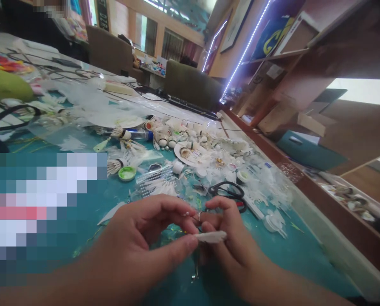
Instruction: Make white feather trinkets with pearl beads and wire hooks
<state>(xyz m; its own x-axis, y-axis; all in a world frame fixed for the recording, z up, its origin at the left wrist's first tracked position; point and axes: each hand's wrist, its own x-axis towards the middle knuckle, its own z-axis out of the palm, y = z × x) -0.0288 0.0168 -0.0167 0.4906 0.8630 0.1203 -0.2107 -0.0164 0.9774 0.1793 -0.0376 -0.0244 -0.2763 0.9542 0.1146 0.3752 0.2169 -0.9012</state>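
Low over the teal table mat, my left hand (145, 231) pinches a small white feather (212, 236) by its end, between thumb and fingers. Facing it, my right hand (237, 242) has curled fingers close to the feather and to my left fingertips; what they grip is mostly hidden. Tiny pearl-like beads (186, 213) show at my left fingertips. Below the hands hangs a thin strand with small shiny bits (195, 277) at its end. Just beyond lie black-handled scissors (228, 191) and strings of blue-grey beads (158, 176) under clear plastic.
Shuttlecocks (121, 134), white feathers and plastic bags crowd the table's middle. A green-filled cap (127, 173) and a white plate (185, 159) lie among them. Farther back are a keyboard (190, 106) and a chair (110, 51). Wooden shelves (304, 59) stand on the right.
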